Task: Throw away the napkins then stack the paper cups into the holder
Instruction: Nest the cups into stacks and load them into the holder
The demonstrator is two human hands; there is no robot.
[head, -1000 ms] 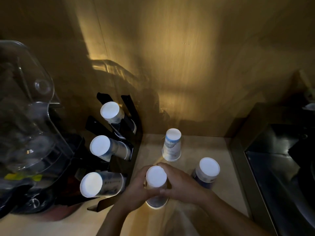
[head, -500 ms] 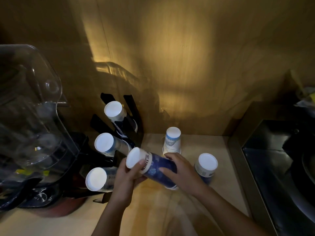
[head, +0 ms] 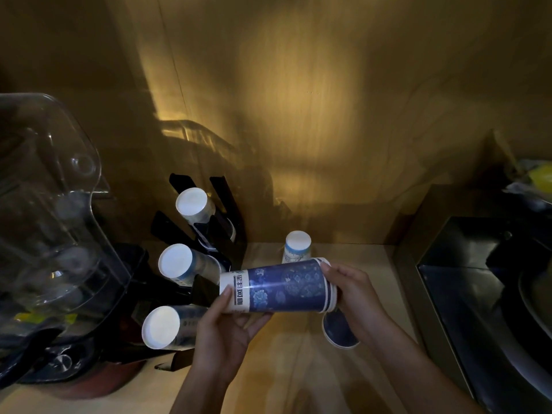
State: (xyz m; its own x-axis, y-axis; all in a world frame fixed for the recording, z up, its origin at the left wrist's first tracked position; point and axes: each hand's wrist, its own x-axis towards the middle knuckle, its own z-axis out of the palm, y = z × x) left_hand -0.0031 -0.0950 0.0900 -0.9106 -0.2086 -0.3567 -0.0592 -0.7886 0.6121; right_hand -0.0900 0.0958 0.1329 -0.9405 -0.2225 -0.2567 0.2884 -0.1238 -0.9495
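Beside the holder [head: 206, 234], both hands' fingers [head: 334, 271] grasp the sideways blue cup stack [head: 280, 289].

My left hand [head: 222, 333] and right hand [head: 355, 297] hold a blue cup stack [head: 277, 286] sideways, its closed end just beside the black cup holder [head: 221, 204]. Three holder slots carry cups, white bases [head: 161, 327] jutting toward me. Left: clear blender jar [head: 50, 210] crowds the holder. Far: upturned cup [head: 296, 246] near wooden wall [head: 298, 100]. Under my right wrist: another blue cup [head: 339, 330]. Right: dark sink edge [head: 442, 294]. Bare counter [head: 283, 377] near me.
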